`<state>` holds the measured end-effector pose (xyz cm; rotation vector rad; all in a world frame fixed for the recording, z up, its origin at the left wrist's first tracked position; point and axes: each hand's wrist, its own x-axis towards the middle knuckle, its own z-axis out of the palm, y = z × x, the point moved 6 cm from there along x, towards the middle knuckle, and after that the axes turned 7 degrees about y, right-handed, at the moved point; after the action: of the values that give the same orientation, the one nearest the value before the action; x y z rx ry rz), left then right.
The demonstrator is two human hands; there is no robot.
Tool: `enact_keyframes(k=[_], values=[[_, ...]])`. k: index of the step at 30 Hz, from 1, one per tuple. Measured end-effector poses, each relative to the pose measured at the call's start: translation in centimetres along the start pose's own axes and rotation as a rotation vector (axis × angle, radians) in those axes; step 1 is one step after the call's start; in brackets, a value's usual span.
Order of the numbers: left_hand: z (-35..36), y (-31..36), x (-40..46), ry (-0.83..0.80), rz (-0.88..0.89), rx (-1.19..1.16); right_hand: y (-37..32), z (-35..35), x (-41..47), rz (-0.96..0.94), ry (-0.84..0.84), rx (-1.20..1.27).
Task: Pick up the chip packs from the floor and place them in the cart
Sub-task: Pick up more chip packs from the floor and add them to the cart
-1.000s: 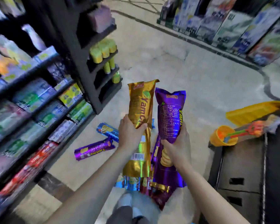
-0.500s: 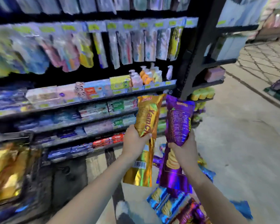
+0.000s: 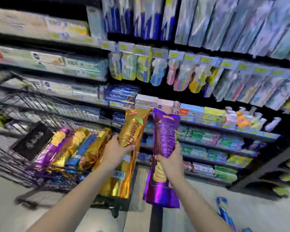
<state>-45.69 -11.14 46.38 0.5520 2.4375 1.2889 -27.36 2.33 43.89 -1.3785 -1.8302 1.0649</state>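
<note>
My left hand [image 3: 116, 152] grips a long gold chip pack [image 3: 132, 131] around its middle, held upright just right of the cart. My right hand [image 3: 170, 159] grips a long purple chip pack [image 3: 165, 131] the same way, beside the gold one. The black wire cart [image 3: 40, 104] stands at the left and holds several purple, gold and blue chip packs [image 3: 70, 148]. A blue chip pack [image 3: 224, 211] lies on the floor at the lower right.
Black store shelves [image 3: 224, 129] full of boxed and hanging goods run across the view behind the cart and my hands. Pale floor [image 3: 249, 211] lies below at the right. The picture is blurred by motion.
My view has swung left along the shelves. The cart with its packs has come from the far left edge to just left of my hands. Both hands keep their packs.
</note>
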Motion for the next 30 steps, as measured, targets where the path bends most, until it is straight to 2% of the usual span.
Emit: enact_keyframes(k=[7, 13, 22, 30], values=[[-12.0, -8.7, 10.8, 0.029, -0.072, 0.039, -6.9, 18.4, -2.1, 0.078, -0.123, 0.000], [-16.4, -14.4, 18.6, 0.006, -0.078, 0.084, -8.7, 29.5, -1.9, 0.172, -0.169, -0.027], [-12.0, -21.7, 27.6, -0.029, -0.169, 0.189, -3.4, 37.7, 3.0, 0.315, -0.197, -0.215], [-5.8, -27.5, 31.1, -0.087, -0.234, 0.319, 2.7, 41.7, 5.6, 0.407, -0.264, -0.376]])
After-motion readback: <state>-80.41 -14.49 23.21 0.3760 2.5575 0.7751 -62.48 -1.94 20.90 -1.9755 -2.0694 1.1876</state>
